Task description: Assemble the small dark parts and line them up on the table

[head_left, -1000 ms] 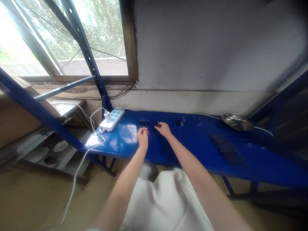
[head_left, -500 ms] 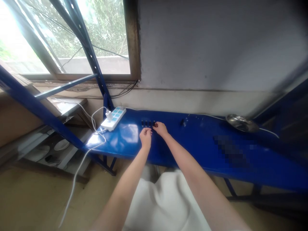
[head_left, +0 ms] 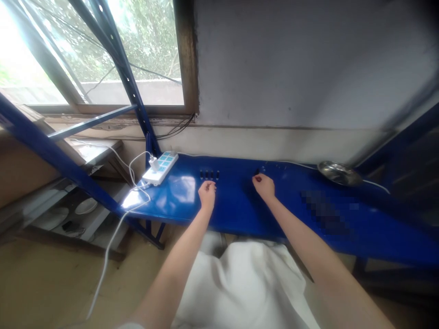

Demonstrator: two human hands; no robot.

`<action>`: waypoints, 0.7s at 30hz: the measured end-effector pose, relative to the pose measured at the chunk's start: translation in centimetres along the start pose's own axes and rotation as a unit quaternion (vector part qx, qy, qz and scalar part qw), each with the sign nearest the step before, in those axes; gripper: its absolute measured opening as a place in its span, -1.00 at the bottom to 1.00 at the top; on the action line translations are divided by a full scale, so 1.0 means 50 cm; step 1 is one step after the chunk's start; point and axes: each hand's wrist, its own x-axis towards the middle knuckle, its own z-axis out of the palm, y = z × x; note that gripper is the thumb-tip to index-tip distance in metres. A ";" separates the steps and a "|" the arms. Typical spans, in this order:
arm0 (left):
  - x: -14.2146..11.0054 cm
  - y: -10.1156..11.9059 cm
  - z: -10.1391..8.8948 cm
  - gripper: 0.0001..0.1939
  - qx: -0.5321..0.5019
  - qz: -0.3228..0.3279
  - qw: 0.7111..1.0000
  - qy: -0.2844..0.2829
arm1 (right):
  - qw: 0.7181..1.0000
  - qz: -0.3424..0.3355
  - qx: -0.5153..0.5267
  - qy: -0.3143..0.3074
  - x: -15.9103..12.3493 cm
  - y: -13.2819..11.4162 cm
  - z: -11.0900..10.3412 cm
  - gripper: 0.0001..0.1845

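Head view: four black pieces [head_left: 206,175] lie in row on table [head_left: 233,205], spaced apparently for separation. Left hand [head_left: 207,196] beside them, fingers curled, grip unclear. Right hand [head_left: 265,186], fingers drawn together, nears dark piece [head_left: 257,172]; hold unconfirmed.

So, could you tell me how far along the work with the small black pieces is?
Four small black pieces sit in a row, so those look done. The left hand is just below them; the right hand is at a dark item farther right, its grip unclear. That item and the clear bits beside it seem left, number uncertain.
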 end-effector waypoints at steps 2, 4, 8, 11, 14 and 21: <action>-0.001 0.000 0.000 -0.86 0.005 0.002 1.000 -0.004 | 0.997 0.063 -0.036 0.011 0.016 0.036 -0.014 -0.78; -0.002 0.000 -0.001 -0.86 0.010 0.005 1.000 -0.006 | 0.994 0.094 -0.052 0.002 0.035 0.063 -0.016 -0.81; 0.000 -0.003 0.000 -0.86 0.014 0.008 1.000 -0.004 | 0.990 0.115 -0.076 -0.021 0.063 0.087 0.001 -0.78; 0.000 -0.004 0.000 -0.86 0.015 0.008 1.000 -0.008 | 0.988 0.127 -0.087 -0.010 0.074 0.087 0.014 -0.76; 0.000 -0.003 0.000 -0.86 0.016 0.009 1.000 -0.007 | 0.987 0.137 -0.086 -0.013 0.080 0.082 0.019 -0.75; -0.001 -0.004 -0.001 -0.85 0.018 0.014 1.000 -0.009 | 0.982 0.159 -0.087 -0.046 0.086 0.067 0.012 -0.72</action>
